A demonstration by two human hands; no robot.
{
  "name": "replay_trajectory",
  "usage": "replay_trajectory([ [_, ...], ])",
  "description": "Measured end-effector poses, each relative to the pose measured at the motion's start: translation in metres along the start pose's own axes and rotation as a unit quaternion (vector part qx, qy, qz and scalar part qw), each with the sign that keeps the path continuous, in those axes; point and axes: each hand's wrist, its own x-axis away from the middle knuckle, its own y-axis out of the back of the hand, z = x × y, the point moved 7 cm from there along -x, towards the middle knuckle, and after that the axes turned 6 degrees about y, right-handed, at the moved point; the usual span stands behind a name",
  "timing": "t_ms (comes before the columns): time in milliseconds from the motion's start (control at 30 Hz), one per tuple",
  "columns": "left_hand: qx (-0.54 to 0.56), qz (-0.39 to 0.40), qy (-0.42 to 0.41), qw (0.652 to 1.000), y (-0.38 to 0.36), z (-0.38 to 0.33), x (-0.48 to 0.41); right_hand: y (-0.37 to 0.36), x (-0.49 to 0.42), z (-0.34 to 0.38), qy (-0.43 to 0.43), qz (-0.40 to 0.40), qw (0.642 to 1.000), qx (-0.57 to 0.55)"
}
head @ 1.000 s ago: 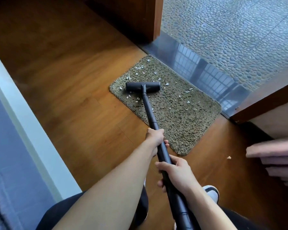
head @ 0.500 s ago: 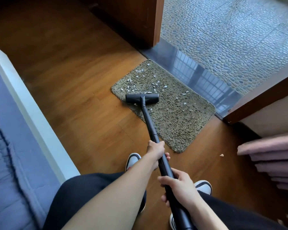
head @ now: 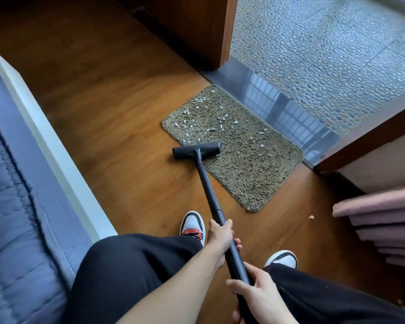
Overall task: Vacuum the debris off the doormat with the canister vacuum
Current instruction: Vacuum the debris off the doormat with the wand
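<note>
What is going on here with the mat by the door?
A person is vacuuming a doormat at a doorway. Both hands grip the black wand, the left hand ahead of the right hand. The floor head sits at the mat's near edge, partly on the wooden floor. Many white bits of debris lie scattered on the mat beyond the head, not yet picked up.

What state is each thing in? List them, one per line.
doormat, flat on the floor
debris, white bits scattered over its far half
vacuum head, down, straddling the mat's near edge
wand, tilted, gripped by both hands
left hand, grips the wand nearer the head
right hand, grips the wand nearer the body
</note>
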Motion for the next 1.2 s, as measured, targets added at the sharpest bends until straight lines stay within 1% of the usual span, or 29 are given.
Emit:
replay_trajectory([
  [133, 0.008, 0.000, -0.004, 1.000, 0.000, -0.011, -0.006, -0.001, -0.010, 0.004, 0.007, -0.005, 1.000, 0.002],
  [267, 0.015, -0.001, -0.015, 1.000, -0.001, -0.026, -0.014, -0.002, -0.025, 0.013, 0.009, 0.009, 1.000, -0.014],
  [600, 0.014, -0.027, -0.019, 0.999, 0.008, -0.061, -0.036, -0.002, -0.069, 0.023, 0.028, 0.005, 0.999, 0.023],
  [800, 0.007, -0.022, -0.019, 1.000, 0.007, -0.080, -0.049, -0.006, -0.084, 0.035, 0.026, 0.013, 1.000, -0.002],
  [967, 0.004, -0.022, -0.004, 1.000, 0.008, -0.069, -0.038, -0.004, -0.071, 0.026, 0.016, 0.023, 1.000, -0.003],
  [1200, 0.005, -0.026, 0.005, 1.000, 0.001, -0.014, -0.007, 0.006, -0.020, -0.001, 0.010, 0.035, 0.999, 0.008],
])
